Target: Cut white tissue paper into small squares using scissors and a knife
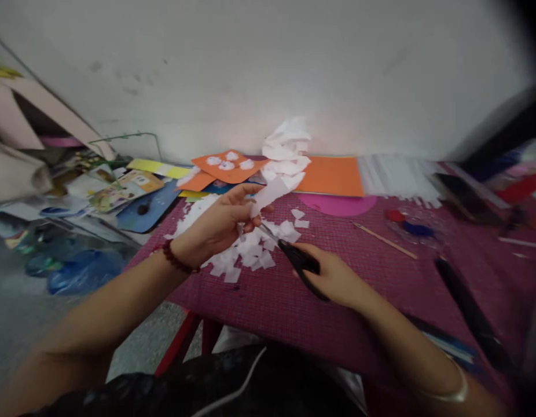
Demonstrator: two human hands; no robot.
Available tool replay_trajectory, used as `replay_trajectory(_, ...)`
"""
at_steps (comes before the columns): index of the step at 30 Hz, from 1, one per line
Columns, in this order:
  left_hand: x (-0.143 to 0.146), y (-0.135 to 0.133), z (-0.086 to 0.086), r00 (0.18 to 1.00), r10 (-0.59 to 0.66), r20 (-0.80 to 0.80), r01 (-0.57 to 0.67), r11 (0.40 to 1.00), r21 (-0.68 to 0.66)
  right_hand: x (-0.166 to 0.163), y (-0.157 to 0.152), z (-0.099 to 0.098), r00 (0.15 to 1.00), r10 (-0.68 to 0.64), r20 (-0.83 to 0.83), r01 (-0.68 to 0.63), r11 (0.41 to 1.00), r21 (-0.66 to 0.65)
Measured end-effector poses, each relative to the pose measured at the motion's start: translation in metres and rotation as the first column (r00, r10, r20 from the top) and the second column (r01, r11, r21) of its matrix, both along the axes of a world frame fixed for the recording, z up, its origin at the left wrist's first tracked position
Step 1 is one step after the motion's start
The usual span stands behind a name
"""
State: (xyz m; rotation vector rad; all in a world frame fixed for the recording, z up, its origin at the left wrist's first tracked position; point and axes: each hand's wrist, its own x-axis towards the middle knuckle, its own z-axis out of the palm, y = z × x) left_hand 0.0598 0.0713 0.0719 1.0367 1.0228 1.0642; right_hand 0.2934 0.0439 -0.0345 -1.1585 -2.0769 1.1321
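Note:
My left hand is closed on a strip of white paper and holds it above the table. My right hand grips black-handled scissors; their blades point up toward the strip's lower end. Below both hands lies a heap of small white paper squares on the magenta checked tablecloth. A crumpled pile of white paper stands behind the strip.
Orange card and an orange sheet with white paper flowers lie at the back by the wall. A pink disc, a wooden stick, a black tool and a phone sit to the right. Clutter fills the floor at left.

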Motion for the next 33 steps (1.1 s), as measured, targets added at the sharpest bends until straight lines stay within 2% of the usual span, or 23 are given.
replay_trajectory(3,-0.020,-0.008,-0.020,0.997,0.037,0.065,-0.034,0.999,-0.038,0.004,-0.002,0.007,0.992,0.039,-0.116,-0.060,0.982,-0.177)
replay_trajectory(6,-0.028,-0.008,-0.033,0.993,0.063,0.101,-0.059,0.997,-0.045,0.008,-0.007,0.015,0.985,0.064,-0.161,-0.110,0.949,-0.294)
replay_trajectory(9,-0.030,0.002,-0.041,0.991,0.041,0.130,-0.033,0.997,-0.068,0.013,-0.010,0.021,0.989,0.091,-0.113,-0.123,0.940,-0.319)
replay_trajectory(13,-0.026,0.019,-0.051,0.981,0.058,0.186,-0.035,0.992,-0.124,0.014,-0.007,0.025,0.999,0.046,-0.023,-0.051,0.952,-0.302)
replay_trajectory(18,-0.021,0.027,-0.058,0.960,0.081,0.266,-0.047,0.990,-0.131,0.009,0.007,0.031,1.000,0.029,-0.009,-0.030,0.948,-0.317)
replay_trajectory(20,-0.023,0.027,-0.059,0.958,0.037,0.285,0.000,0.992,-0.129,0.008,0.011,0.031,0.999,0.033,-0.020,-0.038,0.946,-0.321)
replay_trajectory(24,-0.030,0.024,-0.064,0.954,-0.179,0.240,0.227,0.956,-0.188,0.010,0.016,0.028,0.999,0.028,-0.023,-0.034,0.940,-0.339)
replay_trajectory(26,-0.031,0.024,-0.068,0.956,-0.214,0.201,0.258,0.940,-0.223,0.012,0.016,0.026,1.000,0.000,-0.024,-0.009,0.938,-0.348)
replay_trajectory(29,-0.030,0.025,-0.073,0.985,-0.103,0.139,0.133,0.963,-0.233,0.018,0.013,0.022,0.998,-0.018,-0.067,-0.009,0.926,-0.378)
replay_trajectory(33,-0.028,0.029,-0.076,0.993,0.057,0.102,-0.037,0.981,-0.190,0.029,0.007,0.013,0.985,0.008,-0.172,-0.083,0.899,-0.431)
